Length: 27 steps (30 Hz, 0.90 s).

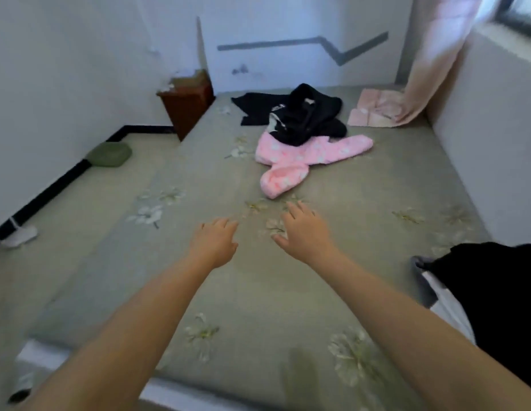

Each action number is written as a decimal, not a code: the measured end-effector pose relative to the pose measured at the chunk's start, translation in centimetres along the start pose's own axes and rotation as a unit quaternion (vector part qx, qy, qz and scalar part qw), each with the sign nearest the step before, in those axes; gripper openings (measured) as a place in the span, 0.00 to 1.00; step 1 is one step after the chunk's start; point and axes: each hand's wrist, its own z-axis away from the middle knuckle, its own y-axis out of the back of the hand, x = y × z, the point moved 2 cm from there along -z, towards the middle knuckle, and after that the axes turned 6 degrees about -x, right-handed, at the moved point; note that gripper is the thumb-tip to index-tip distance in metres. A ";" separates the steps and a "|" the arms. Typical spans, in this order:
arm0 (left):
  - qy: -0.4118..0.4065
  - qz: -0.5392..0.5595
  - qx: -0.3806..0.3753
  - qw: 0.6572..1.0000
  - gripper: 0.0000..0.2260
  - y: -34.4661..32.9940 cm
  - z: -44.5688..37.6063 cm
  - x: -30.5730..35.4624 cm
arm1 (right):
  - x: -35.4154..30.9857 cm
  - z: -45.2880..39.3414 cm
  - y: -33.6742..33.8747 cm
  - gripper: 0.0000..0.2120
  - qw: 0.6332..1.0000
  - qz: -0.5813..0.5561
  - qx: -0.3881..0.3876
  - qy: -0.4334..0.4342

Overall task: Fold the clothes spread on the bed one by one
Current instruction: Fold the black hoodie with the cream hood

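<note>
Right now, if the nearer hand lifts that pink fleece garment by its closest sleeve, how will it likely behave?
The pink fleece garment will probably hang floppy, since it lies crumpled. It looks fluffy, so likely light and not slippery. The black clothes overlap its far edge and may drag along.

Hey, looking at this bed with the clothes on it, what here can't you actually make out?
Head view only:
- Black clothes: heaped and blurred, so how many pieces cannot be told; they cover the pink garment's top.
- Dark fabric at right: cut off by the frame edge.
- Pink cloth: partly hidden by the curtain.
- Left hand and right hand: contact with the bed unclear.
</note>
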 end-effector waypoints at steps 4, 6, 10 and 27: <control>0.094 0.024 -0.002 0.995 0.22 -3.2 9.6 -13.7 | -15.3 -1.9 -1.1 0.25 0.996 0.022 -0.030 0.079; 0.140 0.049 -0.016 0.989 0.23 -5.5 14.4 -19.5 | -22.8 -2.3 -2.3 0.25 0.991 0.025 -0.056 0.119; 0.224 0.099 -0.030 0.969 0.21 -10.1 22.8 -28.7 | -36.2 -2.1 -5.3 0.25 0.974 0.040 -0.096 0.199; 0.398 0.146 0.000 0.906 0.23 -23.9 27.7 -64.7 | -74.7 -18.4 -19.3 0.27 0.950 0.029 -0.134 0.279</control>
